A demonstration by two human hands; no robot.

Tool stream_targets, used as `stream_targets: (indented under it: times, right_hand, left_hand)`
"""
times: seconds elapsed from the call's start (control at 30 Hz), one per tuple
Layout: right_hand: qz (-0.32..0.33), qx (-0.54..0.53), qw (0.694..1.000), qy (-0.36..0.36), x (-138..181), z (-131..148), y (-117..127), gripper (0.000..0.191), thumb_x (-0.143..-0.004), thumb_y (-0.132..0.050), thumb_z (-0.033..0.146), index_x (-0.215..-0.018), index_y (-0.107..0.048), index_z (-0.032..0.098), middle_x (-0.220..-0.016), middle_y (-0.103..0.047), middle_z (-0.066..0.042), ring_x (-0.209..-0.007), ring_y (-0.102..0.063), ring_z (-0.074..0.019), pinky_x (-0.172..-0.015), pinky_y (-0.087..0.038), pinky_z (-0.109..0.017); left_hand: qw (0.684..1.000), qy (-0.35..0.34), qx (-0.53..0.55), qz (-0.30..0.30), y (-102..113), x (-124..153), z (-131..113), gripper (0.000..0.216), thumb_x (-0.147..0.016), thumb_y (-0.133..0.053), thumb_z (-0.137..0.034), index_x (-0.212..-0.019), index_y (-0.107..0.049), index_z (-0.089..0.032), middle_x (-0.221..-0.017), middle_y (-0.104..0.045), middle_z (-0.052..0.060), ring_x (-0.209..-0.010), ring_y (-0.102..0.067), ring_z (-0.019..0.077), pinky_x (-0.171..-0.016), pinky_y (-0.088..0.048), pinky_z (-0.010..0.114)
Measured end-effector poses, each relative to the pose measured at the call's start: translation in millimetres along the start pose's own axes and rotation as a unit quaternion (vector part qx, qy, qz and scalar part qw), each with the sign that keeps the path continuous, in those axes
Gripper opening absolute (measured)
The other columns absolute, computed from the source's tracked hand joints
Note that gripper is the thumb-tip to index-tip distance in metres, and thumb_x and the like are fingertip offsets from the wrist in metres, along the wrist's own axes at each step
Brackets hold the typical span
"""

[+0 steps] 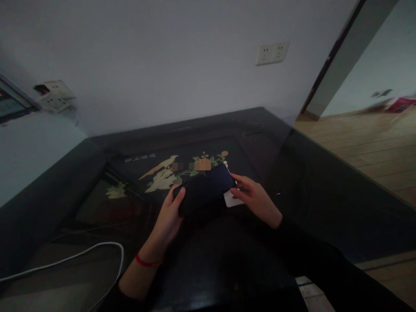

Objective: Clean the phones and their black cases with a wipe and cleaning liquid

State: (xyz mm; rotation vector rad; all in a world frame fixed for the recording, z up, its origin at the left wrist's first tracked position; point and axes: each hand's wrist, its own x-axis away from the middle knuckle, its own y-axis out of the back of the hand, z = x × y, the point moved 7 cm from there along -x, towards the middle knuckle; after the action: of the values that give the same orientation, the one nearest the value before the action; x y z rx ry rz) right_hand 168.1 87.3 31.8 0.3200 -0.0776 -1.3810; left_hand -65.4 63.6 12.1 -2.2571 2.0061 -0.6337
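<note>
A dark smartphone (206, 190) is tilted above the black table, its right end higher in the picture. My left hand (170, 212) grips its left end, thumb on the upper face and fingers underneath. At the opposite end, my right hand (256, 199) has its index finger and thumb closed in around the phone's edge. Below that thumb shows a small white flat piece (232, 199); I cannot tell whether it is held or lies on the table. The fingers under the phone are hidden.
The glossy black table (312, 195) bears a bird-and-flower picture (162, 177) and stands against the wall. A white cable (97, 245) curves across the lower left. Wall sockets (272, 53) sit above the table, with more sockets (56, 96) at the left. Wooden floor (367, 147) lies to the right.
</note>
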Motion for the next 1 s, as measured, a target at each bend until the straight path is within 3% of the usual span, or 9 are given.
stream_targets:
  times: [0.1,0.2,0.27,0.43,0.5,0.67,0.83,1.0]
  right_hand:
    - [-0.012,0.012,1.000,-0.022,-1.8,-7.4,1.2,0.053,-0.080,-0.064,0.036,-0.129,-0.055,0.018,-0.111,-0.066,-0.011,-0.089,-0.066,-0.0192,-0.079,-0.058,-0.036]
    - [-0.013,0.021,0.999,-0.038,-2.8,-12.5,0.6,0.054,-0.079,-0.066,0.034,-0.128,-0.056,0.014,-0.109,-0.068,-0.012,-0.092,-0.067,-0.0213,-0.083,-0.056,-0.039]
    - [-0.009,0.019,0.999,-0.036,-3.3,-13.2,-0.6,0.052,-0.079,-0.067,0.034,-0.126,-0.058,0.014,-0.114,-0.067,-0.013,-0.096,-0.066,-0.0227,-0.087,-0.055,-0.040]
    - [0.026,-0.028,0.999,-0.027,-2.2,-7.8,-4.0,0.046,-0.080,-0.066,0.034,-0.123,-0.059,0.018,-0.120,-0.066,-0.012,-0.098,-0.067,-0.0232,-0.088,-0.055,-0.043]
    - [0.035,-0.030,0.998,-0.035,-0.7,-6.3,-5.0,0.045,-0.081,-0.065,0.035,-0.122,-0.059,0.017,-0.116,-0.066,-0.012,-0.092,-0.068,-0.0218,-0.084,-0.057,-0.041]
    - [-0.001,-0.014,1.000,0.001,3.5,1.3,-5.7,0.037,-0.080,-0.066,0.035,-0.114,-0.062,0.021,-0.120,-0.060,-0.010,-0.090,-0.068,-0.0191,-0.079,-0.060,-0.036]
    - [-0.033,0.002,0.999,0.029,6.0,10.0,-6.1,0.037,-0.077,-0.070,0.039,-0.109,-0.062,0.021,-0.119,-0.054,-0.009,-0.093,-0.066,-0.0196,-0.078,-0.061,-0.035]
    - [-0.044,0.007,0.999,0.017,5.1,9.3,-7.6,0.041,-0.073,-0.073,0.041,-0.104,-0.058,0.019,-0.115,-0.053,-0.008,-0.085,-0.066,-0.0175,-0.074,-0.061,-0.034]
  left_hand:
    - [0.980,0.135,0.093,0.111,-22.0,13.1,19.7,0.040,-0.082,-0.065,-0.039,-0.119,-0.051,-0.027,-0.129,-0.060,0.006,-0.115,-0.058,0.0283,-0.092,-0.049,0.051]
    - [0.929,0.235,0.170,0.230,-41.2,28.2,29.5,0.069,-0.081,-0.058,-0.058,-0.137,-0.042,-0.022,-0.135,-0.054,0.017,-0.121,-0.053,0.0389,-0.098,-0.040,0.059]
    - [0.907,0.255,0.191,0.277,-45.4,34.0,29.9,0.079,-0.079,-0.056,-0.065,-0.142,-0.039,-0.020,-0.134,-0.055,0.018,-0.120,-0.054,0.0403,-0.098,-0.040,0.054]
    - [0.892,0.233,0.161,0.353,-49.0,43.8,26.6,0.074,-0.084,-0.050,-0.062,-0.140,-0.043,-0.014,-0.127,-0.060,0.021,-0.116,-0.057,0.0340,-0.092,-0.044,0.048]
    - [0.901,0.223,0.131,0.347,-49.8,44.5,28.9,0.071,-0.086,-0.050,-0.059,-0.143,-0.040,-0.017,-0.127,-0.060,0.020,-0.111,-0.060,0.0316,-0.089,-0.047,0.046]
    - [0.938,0.228,0.083,0.246,-45.5,37.7,43.1,0.062,-0.091,-0.051,-0.043,-0.148,-0.029,-0.029,-0.130,-0.059,0.015,-0.100,-0.066,0.0261,-0.072,-0.053,0.035]
    - [0.950,0.179,0.086,0.243,-48.1,36.0,42.6,0.062,-0.092,-0.051,-0.041,-0.148,-0.026,-0.034,-0.136,-0.054,0.014,-0.109,-0.063,0.0292,-0.077,-0.053,0.036]
    - [0.954,0.179,0.080,0.225,-48.8,36.3,42.6,0.063,-0.092,-0.051,-0.040,-0.149,-0.023,-0.035,-0.135,-0.055,0.014,-0.110,-0.062,0.0303,-0.079,-0.054,0.038]
